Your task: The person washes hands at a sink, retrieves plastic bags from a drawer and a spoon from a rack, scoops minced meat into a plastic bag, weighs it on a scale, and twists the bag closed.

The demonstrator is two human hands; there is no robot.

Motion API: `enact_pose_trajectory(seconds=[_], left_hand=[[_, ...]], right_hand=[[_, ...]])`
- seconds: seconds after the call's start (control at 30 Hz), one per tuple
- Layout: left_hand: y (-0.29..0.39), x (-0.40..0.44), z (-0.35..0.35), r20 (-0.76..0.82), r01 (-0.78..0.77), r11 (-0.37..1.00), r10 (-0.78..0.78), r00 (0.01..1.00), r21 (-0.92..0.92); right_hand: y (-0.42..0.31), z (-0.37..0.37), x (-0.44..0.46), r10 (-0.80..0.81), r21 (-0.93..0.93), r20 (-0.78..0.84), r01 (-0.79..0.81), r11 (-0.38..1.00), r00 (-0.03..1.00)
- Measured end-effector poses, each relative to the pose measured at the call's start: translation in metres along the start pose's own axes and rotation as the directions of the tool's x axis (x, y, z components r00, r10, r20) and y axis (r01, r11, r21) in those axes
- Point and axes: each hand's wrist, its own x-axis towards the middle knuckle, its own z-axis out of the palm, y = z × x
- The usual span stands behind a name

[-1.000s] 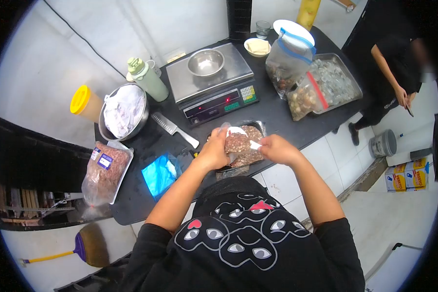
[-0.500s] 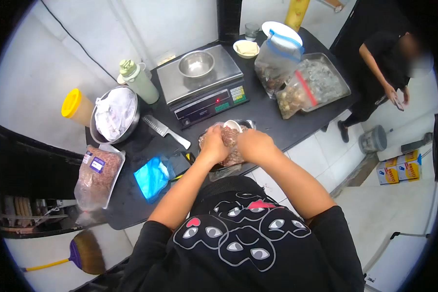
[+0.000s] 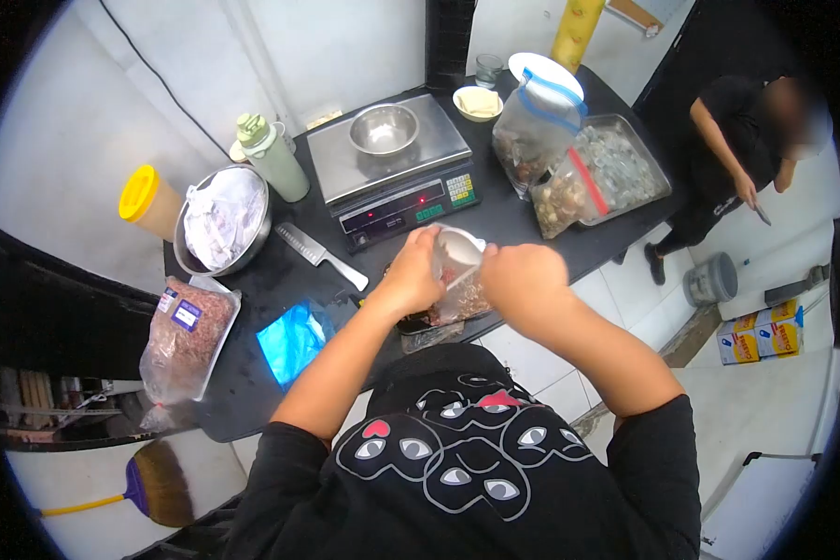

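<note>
Taking the scale [image 3: 406, 201] as my mark, I have the white scoop [image 3: 461, 248] just in front of it, tilted above the ground meat [image 3: 469, 301]. My right hand [image 3: 527, 287] is closed in a fist on the scoop's right edge; my left hand [image 3: 413, 278] is half curled along its left side, though I can't tell how firmly it grips. The knife [image 3: 322, 257] lies left of the scale, and a steel bowl [image 3: 384, 129] sits on top.
</note>
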Motion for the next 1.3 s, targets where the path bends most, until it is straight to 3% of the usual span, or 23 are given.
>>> enact_pose_trajectory(seconds=[0.07, 0.13, 0.17, 0.23, 0.33, 0.47, 0.63, 0.8, 1.03, 1.23, 1.3], left_hand=[[0.000, 0.008, -0.011, -0.047, -0.068, 0.998, 0.067, 0.997, -0.018], [0.004, 0.024, -0.024, -0.049, -0.026, 0.999, 0.024, 0.999, -0.043], [0.005, 0.033, -0.030, -0.047, -0.005, 0.998, 0.002, 0.999, -0.056], [0.006, 0.052, -0.043, -0.087, 0.033, 0.996, -0.041, 0.995, -0.083], [-0.004, 0.090, -0.062, -0.188, 0.073, 0.994, -0.088, 0.978, -0.082], [-0.014, 0.145, -0.098, -0.400, 0.088, 0.996, -0.075, 0.913, 0.014], [-0.029, 0.203, -0.110, -0.656, 0.077, 0.994, -0.004, 0.755, 0.083], [-0.072, 0.227, -0.069, -0.760, 0.118, 0.982, 0.035, 0.649, 0.146], [-0.108, 0.188, -0.017, -0.740, 0.102, 0.990, 0.006, 0.673, 0.101], [-0.105, 0.155, -0.049, -0.486, 0.144, 0.981, -0.063, 0.871, 0.131], [-0.096, 0.139, -0.062, -0.450, 0.170, 0.985, -0.168, 0.877, -0.036]], right_hand=[[0.017, -0.008, -0.006, 0.035, 0.000, -0.103, -0.035, 0.999, 0.994], [0.045, -0.015, -0.013, 0.110, 0.215, -0.210, -0.064, 0.975, 0.971], [0.065, 0.001, -0.013, 0.058, 0.306, -0.419, 0.081, 0.949, 0.906], [0.080, 0.004, -0.020, 0.216, 0.725, -0.358, 0.124, 0.678, 0.908], [0.088, 0.016, -0.034, 0.378, 0.986, -0.031, -0.033, 0.164, 0.925], [0.097, 0.050, -0.045, 0.353, 1.000, -0.002, 0.008, -0.014, 0.936], [0.101, 0.075, -0.050, 0.378, 0.995, 0.067, -0.034, -0.094, 0.923], [0.106, 0.095, -0.051, 0.388, 0.991, 0.096, -0.051, -0.125, 0.916], [0.103, 0.103, -0.052, 0.386, 0.994, 0.103, -0.075, -0.085, 0.917], [0.094, 0.104, -0.041, 0.324, 0.994, 0.091, -0.066, -0.089, 0.942], [0.086, 0.101, -0.037, 0.295, 0.993, 0.094, -0.066, -0.103, 0.951]])
